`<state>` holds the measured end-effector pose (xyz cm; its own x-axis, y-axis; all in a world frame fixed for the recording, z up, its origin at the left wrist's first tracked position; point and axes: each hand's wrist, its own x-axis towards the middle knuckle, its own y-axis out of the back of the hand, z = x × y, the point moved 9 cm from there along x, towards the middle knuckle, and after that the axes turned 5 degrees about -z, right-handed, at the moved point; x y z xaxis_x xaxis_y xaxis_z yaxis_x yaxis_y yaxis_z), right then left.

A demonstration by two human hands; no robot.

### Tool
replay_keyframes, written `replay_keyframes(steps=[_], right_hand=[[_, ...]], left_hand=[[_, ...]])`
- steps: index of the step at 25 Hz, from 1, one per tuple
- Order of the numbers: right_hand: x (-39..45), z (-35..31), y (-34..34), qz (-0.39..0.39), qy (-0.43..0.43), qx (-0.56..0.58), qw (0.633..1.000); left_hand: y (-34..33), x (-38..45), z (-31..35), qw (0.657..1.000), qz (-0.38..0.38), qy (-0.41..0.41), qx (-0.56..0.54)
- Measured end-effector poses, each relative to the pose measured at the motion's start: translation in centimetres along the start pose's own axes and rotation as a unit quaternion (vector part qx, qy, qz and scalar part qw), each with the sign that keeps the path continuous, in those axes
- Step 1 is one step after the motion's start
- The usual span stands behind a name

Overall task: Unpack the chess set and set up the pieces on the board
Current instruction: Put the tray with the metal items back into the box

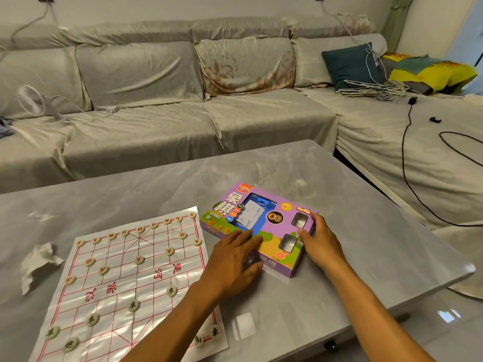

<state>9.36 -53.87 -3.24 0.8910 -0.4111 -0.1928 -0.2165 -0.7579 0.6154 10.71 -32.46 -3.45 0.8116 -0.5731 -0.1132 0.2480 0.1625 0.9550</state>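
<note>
A purple xiangqi box [271, 209] lies flat on the grey table [366, 252], right of a glossy paper board [125, 280] with red lines. Several round cream pieces [133, 306] stand on the board, red-marked ones along its far side and dark-marked ones near me. My left hand [235, 257] lies on the box's near left part, fingers spread over the top and thumb against the front side. My right hand [320, 239] grips the box's right end, thumb on top.
A crumpled white tissue [39, 259] lies left of the board. A covered grey sofa [156, 121] runs behind the table, with a small white fan [34, 100], cushions and a black cable [407, 158] on it. The table's edge is close on the right.
</note>
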Motion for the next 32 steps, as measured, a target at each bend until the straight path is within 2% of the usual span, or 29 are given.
replay_keyframes(steps=[3, 8, 14, 18, 21, 24, 27, 29, 32], right_hand=[[-0.4, 0.4, -0.7, 0.022, -0.038, 0.122, 0.992], [-1.1, 1.7, -0.8, 0.056, -0.115, 0.316, 0.94], [-2.1, 2.4, -1.1, 0.011, -0.175, 0.359, 0.917], [-2.6, 2.0, -1.2, -0.004, -0.161, 0.397, 0.903], [-3.1, 1.4, -2.2, -0.004, -0.125, 0.322, 0.938], [-2.9, 1.0, -2.8, -0.008, -0.088, 0.254, 0.963], [-2.7, 0.3, -3.2, -0.022, -0.066, 0.189, 0.98], [-2.6, 0.2, -3.0, -0.011, -0.061, 0.12, 0.991], [-1.9, 0.2, -2.4, 0.003, -0.06, 0.074, 0.995]], left_hand=[[-0.1, -0.1, -0.3, 1.0, -0.008, 0.007, -0.01], [0.0, -0.3, -0.1, 1.0, -0.02, 0.008, -0.008], [0.1, -0.5, 0.0, 0.999, -0.029, 0.016, -0.027], [-0.2, -0.5, 0.2, 0.999, -0.043, 0.017, -0.02], [0.3, -0.4, 0.1, 0.998, -0.05, 0.003, -0.036], [2.5, 0.1, -1.2, 0.985, -0.02, 0.01, -0.17], [4.6, 0.5, -5.1, 0.966, 0.081, 0.134, -0.206], [4.7, 0.8, -6.8, 0.955, 0.09, 0.198, -0.204], [4.4, 1.7, -8.2, 0.933, 0.097, 0.237, -0.253]])
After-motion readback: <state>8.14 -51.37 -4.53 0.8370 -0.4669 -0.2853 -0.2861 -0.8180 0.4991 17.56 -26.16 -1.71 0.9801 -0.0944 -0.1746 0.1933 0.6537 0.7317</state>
